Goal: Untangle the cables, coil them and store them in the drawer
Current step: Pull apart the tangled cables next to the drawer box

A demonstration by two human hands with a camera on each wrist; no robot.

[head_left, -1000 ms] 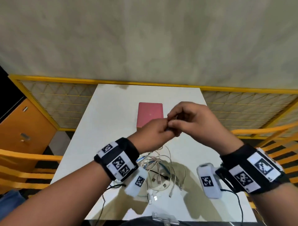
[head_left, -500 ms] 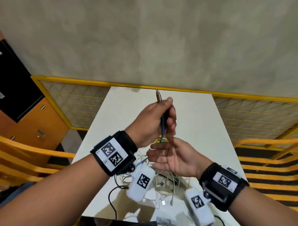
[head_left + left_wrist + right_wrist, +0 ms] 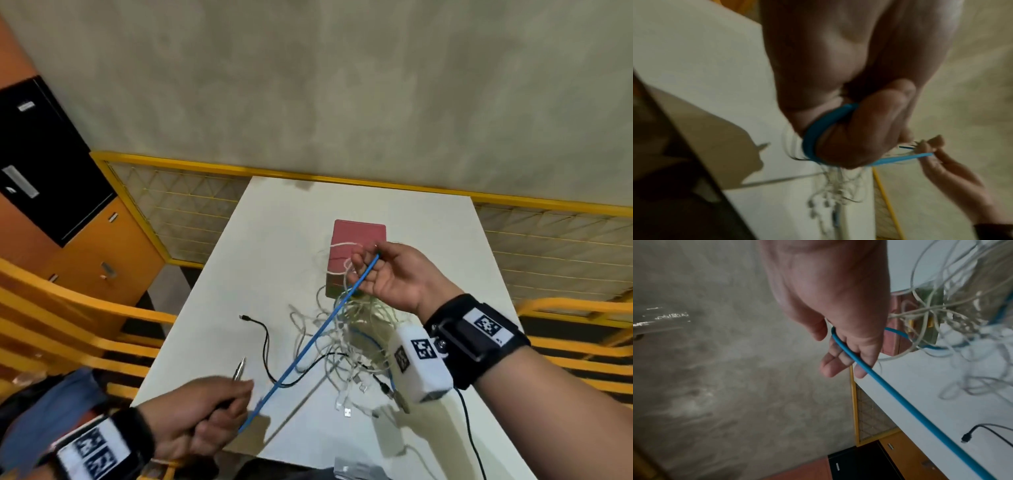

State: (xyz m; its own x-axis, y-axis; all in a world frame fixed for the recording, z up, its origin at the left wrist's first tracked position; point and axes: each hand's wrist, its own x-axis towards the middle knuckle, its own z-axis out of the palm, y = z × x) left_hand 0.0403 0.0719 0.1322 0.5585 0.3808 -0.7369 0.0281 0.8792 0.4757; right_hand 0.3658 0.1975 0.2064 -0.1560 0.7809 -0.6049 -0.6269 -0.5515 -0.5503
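Gripping one end of the blue cable (image 3: 310, 346), the left hand (image 3: 202, 414) sits low at the near left edge of the white tabletop (image 3: 274, 240), fingers curled round the cable, with a metal plug tip (image 3: 239, 367) protruding past the knuckles; the left wrist view shows the blue cable wrapped round the curled fingers (image 3: 865, 129). From there the blue cable runs taut and diagonal, up and to the right, to the right hand (image 3: 390, 274), which is raised above the tabletop, palm toward the camera. In the right wrist view the blue cable crosses the inner side of the right hand's fingers (image 3: 840, 358), which are bent loosely over it, and the thumb lies close above it; whether the thumb presses on the cable cannot be told. White cables (image 3: 359, 318) hang in a loose tangle from the right hand down to the tabletop, where their plugs (image 3: 346, 407) lie spread out. A black cable (image 3: 265, 346) lies on the tabletop left of the tangle, passing under the blue cable, with its plug well apart from the pile. A red box (image 3: 358, 240) stands on the tabletop behind the right hand. An orange cabinet (image 3: 92, 257) stands to the left of the tabletop
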